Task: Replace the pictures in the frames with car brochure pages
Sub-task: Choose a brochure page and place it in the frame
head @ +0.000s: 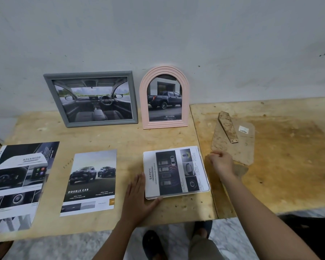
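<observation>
Below the desk's near edge, the marbled floor [242,241] shows between the two forearms, with the person's feet [152,243] partly cut off by the picture's bottom edge.

On the desk [139,137], close to its near edge, the left hand [139,196] lies flat with the fingers straight and together. They run along the left side of the white frame [206,191] and the thumb reaches under its near left corner. The hand grips nothing.

The SAFETY page [176,171] covers nearly all of this frame, so only a thin white rim shows at the near and right sides. Whether the page sits in the frame or just on it cannot be told. Its small print is unreadable.

Just right of the frame, the right hand [221,162] has its fingers curled in, its back to the camera. It is at the near left corner of the backing board [235,145], and the fingertips are hidden, so whether it pinches the board cannot be told. The board lies flat on the stained right part of the desk, its strut on top and a small white label beside it.

Left of the left hand lies the DOUBLE CAB page [90,182]. Farther left, at the desk's left edge, is an open brochure [17,184] headed ADVANCED, cut off by the picture's left side.

At the far edge, two frames lean on the wall [158,34]. The grey frame [92,98] holds a car-interior picture. Beside it on the right, the arched pink frame [164,98] holds a pickup picture.
</observation>
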